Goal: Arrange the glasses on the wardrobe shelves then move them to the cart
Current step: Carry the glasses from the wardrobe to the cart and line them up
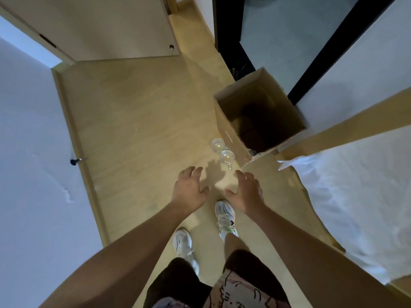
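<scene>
Glasses (222,152) on wooden floor (138,121)

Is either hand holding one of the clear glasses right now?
No, the left hand and right hand hover open and empty above the wooden floor, short of the two clear glasses.

Cardboard box (259,114): on the floor (138,121), open top. Two glasses (223,151): on the floor, just left of the box, side by side. Bed (360,196): right of the box. Door (100,27): beyond the box, to its left. Left hand (189,188), right hand (245,192): nearer than the box, above the floor.
</scene>
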`<state>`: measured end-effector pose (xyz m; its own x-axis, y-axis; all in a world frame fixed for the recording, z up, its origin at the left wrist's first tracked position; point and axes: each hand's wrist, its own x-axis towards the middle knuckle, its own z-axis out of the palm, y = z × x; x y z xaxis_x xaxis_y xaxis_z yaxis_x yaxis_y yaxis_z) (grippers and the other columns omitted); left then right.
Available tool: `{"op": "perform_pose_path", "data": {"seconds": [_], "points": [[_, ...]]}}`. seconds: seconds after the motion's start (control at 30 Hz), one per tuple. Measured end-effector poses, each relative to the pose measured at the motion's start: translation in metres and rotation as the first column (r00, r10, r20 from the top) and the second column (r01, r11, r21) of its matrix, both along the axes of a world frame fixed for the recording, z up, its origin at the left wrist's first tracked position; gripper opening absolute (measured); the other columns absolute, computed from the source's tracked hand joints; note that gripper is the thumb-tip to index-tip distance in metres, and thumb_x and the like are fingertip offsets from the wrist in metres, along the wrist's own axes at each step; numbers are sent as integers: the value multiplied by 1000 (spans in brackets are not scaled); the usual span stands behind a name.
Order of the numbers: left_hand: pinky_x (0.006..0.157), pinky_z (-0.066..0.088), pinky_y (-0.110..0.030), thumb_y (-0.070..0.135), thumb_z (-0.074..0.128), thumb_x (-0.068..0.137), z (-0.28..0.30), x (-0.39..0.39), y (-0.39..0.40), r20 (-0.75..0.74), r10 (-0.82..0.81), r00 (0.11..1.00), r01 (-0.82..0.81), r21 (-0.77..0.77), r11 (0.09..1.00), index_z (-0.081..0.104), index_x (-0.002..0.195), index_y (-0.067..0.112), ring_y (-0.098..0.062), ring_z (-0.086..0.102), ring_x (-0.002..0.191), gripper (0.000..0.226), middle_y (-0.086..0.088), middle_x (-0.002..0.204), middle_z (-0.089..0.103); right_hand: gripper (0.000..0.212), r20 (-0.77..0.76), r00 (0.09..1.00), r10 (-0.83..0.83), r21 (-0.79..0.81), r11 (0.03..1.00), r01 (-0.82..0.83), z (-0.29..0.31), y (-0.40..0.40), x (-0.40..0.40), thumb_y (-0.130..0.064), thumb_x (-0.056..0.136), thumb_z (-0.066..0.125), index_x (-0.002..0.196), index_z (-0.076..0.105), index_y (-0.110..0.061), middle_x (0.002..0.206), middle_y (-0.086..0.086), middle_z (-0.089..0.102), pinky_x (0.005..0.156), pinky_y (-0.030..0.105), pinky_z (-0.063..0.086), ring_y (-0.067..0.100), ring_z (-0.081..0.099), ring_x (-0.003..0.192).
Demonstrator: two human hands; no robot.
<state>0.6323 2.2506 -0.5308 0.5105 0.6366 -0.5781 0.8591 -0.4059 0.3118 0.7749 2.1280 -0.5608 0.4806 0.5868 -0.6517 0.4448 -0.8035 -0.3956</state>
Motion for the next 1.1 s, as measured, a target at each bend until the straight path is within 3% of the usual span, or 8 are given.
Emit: {"op": "perform_pose_path", "data": {"seconds": [0.43,0.63,0.77,0.87,1.03,1.1], "points": [[118,26,-33,36,65,94,-131,33,60,93,-67,993,70,-28,997,39,153,14,-27,33,144,68,-10,156,39,78,-47,998,-36,-60,998,33,-129,49,1,-49,93,63,155,26,-20,155,11,31,110,44,37,33,36,138],[117,31,-43,23,75,88,-215,23,74,183,-118,976,125,-27,992,51,144,2,-38,42,139,65,-21,146,50,80,-58,994,-91,-72,994,87,-218,68,-17,-51,93,62,156,24,-21,157,10,27,112,43,34,31,34,140],[117,30,-40,27,74,89,-279,22,91,201,-134,970,145,-42,989,48,146,3,-35,40,140,67,-20,148,47,82,-23,983,-180,-85,980,177,-277,81,-17,-52,91,64,156,25,-21,157,10,28,110,44,36,32,36,138],[112,33,-42,22,79,85,-332,26,101,237,-113,965,126,-44,991,52,143,0,-41,45,134,68,-25,143,50,82,23,978,-209,-65,975,210,-321,86,-14,-51,90,67,155,28,-19,154,12,33,110,44,38,34,38,136],[111,36,-40,33,75,89,-407,40,120,241,-146,960,148,10,989,49,147,8,-34,43,136,69,-16,148,48,85,19,945,-327,30,945,326,-383,105,12,-51,86,71,155,30,-22,148,13,41,109,41,41,32,42,136],[109,38,-42,32,77,87,-433,45,125,247,-192,950,183,61,981,50,144,4,-37,48,131,69,-18,144,51,82,101,958,-270,99,960,260,-405,110,21,-48,87,72,154,33,-20,149,13,42,110,41,40,32,41,138]]}}
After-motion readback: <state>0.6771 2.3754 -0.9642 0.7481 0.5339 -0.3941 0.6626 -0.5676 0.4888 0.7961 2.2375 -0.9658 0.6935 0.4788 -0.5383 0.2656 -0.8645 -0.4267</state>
